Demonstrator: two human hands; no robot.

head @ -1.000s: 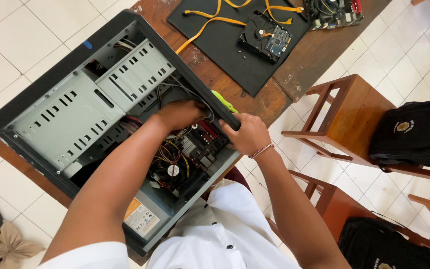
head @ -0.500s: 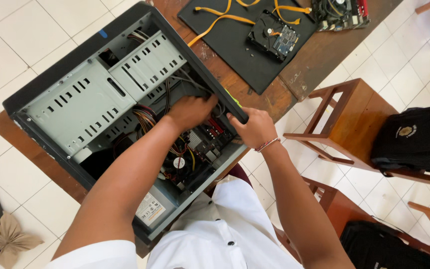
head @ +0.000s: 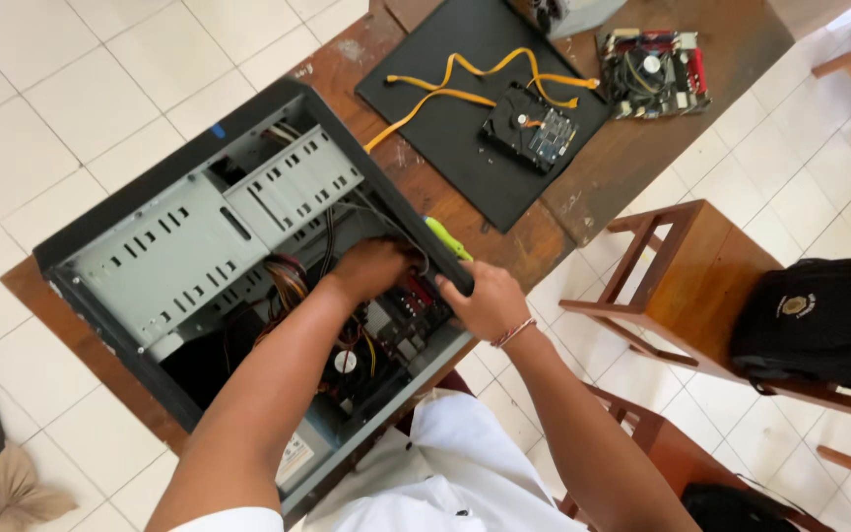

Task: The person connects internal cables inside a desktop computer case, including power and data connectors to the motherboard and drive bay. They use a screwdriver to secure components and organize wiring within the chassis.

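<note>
An open black computer case (head: 130, 232) lies on its side on a wooden table (head: 642, 148). My left hand (head: 371, 268) reaches inside it, fingers curled down among the black cables beside the motherboard (head: 401, 320) and its cooler fan (head: 345, 363). What the fingers hold is hidden. My right hand (head: 485, 300) grips the case's near right edge. A yellow-green screwdriver (head: 448, 236) lies on the table just beyond that edge, close to my right hand.
A black mat (head: 445, 128) on the table carries a hard drive (head: 529, 126) and orange flat cables (head: 465, 84). A second circuit board (head: 654, 71) lies farther right. Wooden chairs (head: 687, 286) stand to the right, one with a black bag (head: 824, 320).
The view has shifted, so the case and table sit lower in the picture and more of the mat shows. Both hands keep their places at the case.
</note>
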